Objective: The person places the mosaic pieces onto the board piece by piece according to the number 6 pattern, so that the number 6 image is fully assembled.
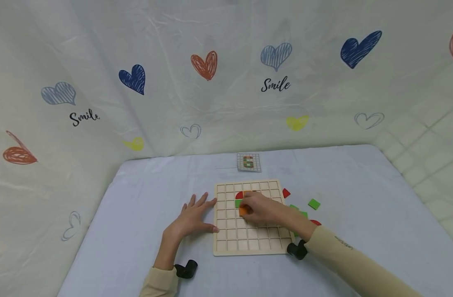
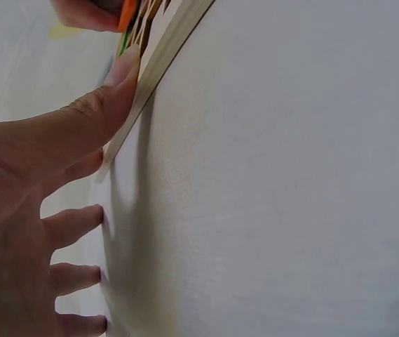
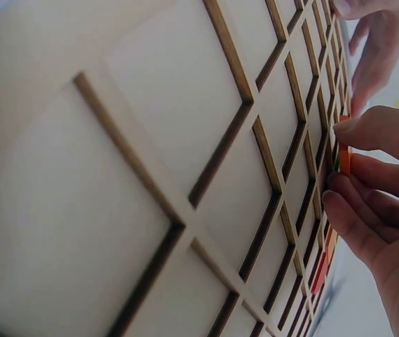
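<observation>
Currently, right hand (image 1: pixel 261 209) pinches orange tile (image 1: pixel 243 211) just nearside of inlaid green tile (image 1: pixel 238 203); left hand (image 1: pixel 190 218), spread, touches board (image 1: pixel 231 246).

I can read the word "Smile" twice in dark script on the pale backdrop (image 1: pixel 233 99): one "Smile" (image 1: pixel 84 117) to the left, the other (image 1: pixel 276 84) right of centre, each below a light-blue heart. My left wrist view catches a "Smile" turned sideways at its edge. On the card (image 1: pixel 249 162) beyond the wooden board (image 1: pixel 241 235), coloured blocks form a figure that I take for a 6 or a G; I can't tell which. Dark lettering (image 1: pixel 344 242) on the right sleeve (image 1: pixel 364 262) is too small for me to read.
</observation>
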`<state>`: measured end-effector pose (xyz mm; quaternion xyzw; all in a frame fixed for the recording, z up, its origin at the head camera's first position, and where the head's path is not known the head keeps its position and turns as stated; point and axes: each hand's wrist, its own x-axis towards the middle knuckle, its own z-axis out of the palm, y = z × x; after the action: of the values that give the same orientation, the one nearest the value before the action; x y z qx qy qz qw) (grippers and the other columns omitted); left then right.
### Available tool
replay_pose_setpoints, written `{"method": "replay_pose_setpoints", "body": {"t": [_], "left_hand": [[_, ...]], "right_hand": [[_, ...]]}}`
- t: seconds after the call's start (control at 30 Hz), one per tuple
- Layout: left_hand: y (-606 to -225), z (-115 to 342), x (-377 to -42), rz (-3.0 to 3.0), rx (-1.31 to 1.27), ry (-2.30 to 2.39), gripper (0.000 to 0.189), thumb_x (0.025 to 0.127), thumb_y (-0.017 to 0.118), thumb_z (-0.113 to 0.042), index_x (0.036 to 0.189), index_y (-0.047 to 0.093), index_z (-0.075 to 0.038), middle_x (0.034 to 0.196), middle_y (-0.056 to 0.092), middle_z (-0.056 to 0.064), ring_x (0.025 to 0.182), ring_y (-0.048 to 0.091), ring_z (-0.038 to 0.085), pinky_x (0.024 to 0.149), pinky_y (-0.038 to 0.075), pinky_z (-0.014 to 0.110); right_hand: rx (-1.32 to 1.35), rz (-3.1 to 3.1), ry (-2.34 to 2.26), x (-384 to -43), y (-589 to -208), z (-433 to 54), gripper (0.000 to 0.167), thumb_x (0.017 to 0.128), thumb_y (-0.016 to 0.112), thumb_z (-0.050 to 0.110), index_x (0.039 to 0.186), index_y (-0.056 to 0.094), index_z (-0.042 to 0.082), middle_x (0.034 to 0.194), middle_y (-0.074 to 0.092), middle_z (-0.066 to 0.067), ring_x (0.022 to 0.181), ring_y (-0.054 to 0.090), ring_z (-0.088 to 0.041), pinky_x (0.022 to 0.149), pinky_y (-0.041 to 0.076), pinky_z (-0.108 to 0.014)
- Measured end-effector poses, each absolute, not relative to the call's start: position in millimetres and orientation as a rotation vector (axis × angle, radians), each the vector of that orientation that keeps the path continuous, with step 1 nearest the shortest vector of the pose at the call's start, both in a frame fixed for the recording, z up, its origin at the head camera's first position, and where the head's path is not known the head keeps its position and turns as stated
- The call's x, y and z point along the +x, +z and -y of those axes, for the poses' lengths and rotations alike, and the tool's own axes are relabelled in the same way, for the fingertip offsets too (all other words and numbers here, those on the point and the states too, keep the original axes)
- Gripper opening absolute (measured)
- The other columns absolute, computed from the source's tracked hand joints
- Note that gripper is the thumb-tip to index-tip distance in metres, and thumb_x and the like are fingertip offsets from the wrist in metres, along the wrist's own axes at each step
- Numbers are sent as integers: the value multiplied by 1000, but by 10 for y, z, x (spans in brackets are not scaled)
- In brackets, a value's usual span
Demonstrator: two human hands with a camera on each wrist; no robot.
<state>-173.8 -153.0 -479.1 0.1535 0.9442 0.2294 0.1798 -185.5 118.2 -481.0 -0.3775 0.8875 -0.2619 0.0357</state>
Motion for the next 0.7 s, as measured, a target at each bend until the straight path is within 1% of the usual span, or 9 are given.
{"method": "replay_pose_setpoints", "body": {"t": [0.23, 0.53, 0.6, 0.7], "left_hand": [[-4785, 1538, -1724, -2658, 452, 664, 93, 77, 89, -43, 157, 45, -22, 171, 23, 11, 157, 5, 50, 120, 10, 74], [-4805, 1536, -1737, -2662, 453, 655, 94, 77, 89, -44, 157, 45, -22, 171, 23, 11, 157, 6, 50, 120, 11, 75], [-4805, 1538, -1739, -2664, 449, 651, 95, 77, 89, -44, 157, 45, -22, 171, 23, 11, 157, 6, 50, 120, 11, 75], [-4802, 1538, -1744, -2670, 447, 638, 95, 77, 89, -44, 157, 45, -22, 171, 23, 11, 157, 7, 50, 120, 11, 75]], "right_hand": [[-1052, -2698, -731, -1830, -4788, -1097, 15, 91, 76, 11, 103, 74, 3, 94, 56, 0, 81, 49, -10, 70, 48, -20], [-1086, -2704, -728, -1830, -4780, -1107, 17, 92, 77, 12, 105, 75, 2, 95, 59, -2, 80, 48, -10, 70, 47, -20], [-1085, -2698, -736, -1829, -4783, -1110, 18, 92, 77, 13, 106, 75, 2, 96, 59, -2, 81, 48, -10, 70, 47, -21], [-1098, -2699, -749, -1832, -4788, -1112, 18, 92, 78, 12, 107, 75, 2, 98, 61, -4, 83, 52, -12, 74, 52, -23]]}}
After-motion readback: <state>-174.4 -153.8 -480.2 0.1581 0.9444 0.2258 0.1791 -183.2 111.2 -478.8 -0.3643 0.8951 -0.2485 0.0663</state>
